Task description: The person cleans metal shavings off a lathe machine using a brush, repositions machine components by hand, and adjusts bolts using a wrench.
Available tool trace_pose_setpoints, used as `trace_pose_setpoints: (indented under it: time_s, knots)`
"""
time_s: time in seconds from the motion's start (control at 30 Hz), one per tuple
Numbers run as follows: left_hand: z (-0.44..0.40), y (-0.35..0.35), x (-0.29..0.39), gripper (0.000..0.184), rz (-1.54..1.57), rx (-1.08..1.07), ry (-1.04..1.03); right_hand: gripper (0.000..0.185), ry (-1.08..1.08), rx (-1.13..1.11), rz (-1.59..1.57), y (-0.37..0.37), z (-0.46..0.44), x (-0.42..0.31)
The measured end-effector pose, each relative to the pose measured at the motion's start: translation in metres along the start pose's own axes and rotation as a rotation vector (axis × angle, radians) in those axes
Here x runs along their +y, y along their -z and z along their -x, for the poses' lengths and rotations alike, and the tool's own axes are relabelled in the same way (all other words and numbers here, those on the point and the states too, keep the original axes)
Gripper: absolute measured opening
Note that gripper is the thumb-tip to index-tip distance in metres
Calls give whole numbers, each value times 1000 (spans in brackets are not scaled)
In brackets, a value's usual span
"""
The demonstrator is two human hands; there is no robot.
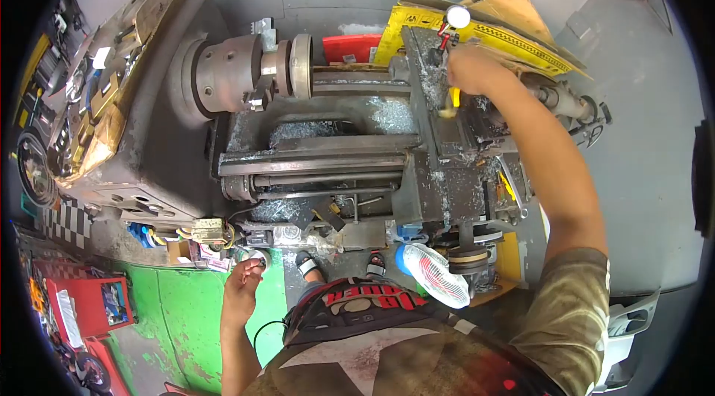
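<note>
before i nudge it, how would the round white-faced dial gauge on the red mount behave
The round white-faced dial gauge may swing or tip, as it sits high on a slim red mount. Its small, disc-shaped head looks rigid but probably fragile, and likely fairly light.

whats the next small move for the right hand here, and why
Probably a short, gentle sweep with the yellow-handled brush: the right hand seems to grip it already, and silvery metal chips lie scattered over the dark metal lathe carriage near its bristles. I'd keep clear of the round white-faced dial gauge close by.
</note>
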State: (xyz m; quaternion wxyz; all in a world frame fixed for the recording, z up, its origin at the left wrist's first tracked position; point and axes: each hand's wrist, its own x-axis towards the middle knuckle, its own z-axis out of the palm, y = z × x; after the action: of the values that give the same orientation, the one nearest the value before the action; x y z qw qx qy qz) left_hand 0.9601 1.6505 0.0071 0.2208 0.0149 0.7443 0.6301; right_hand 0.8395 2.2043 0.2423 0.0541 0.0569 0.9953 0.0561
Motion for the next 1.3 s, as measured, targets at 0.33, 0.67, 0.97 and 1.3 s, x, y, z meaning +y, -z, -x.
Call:
trace_pose_setpoints:
  time_s: [0.33,0.67,0.97,1.3]
  knots:
    - [11,7,11,25,-26,16,-7,23,-35,42,95,-53,-49,35]
    - [19,8,10,26,-87,66,-7,24,-102,201,-101,-33,-45,45]
    - [19,4,14,25,-90,56,-9,23,-424,295,167,-68,-63,83]
    - [11,2,-10,25,-83,32,54,23,-102,30,81,-19,-45,49]
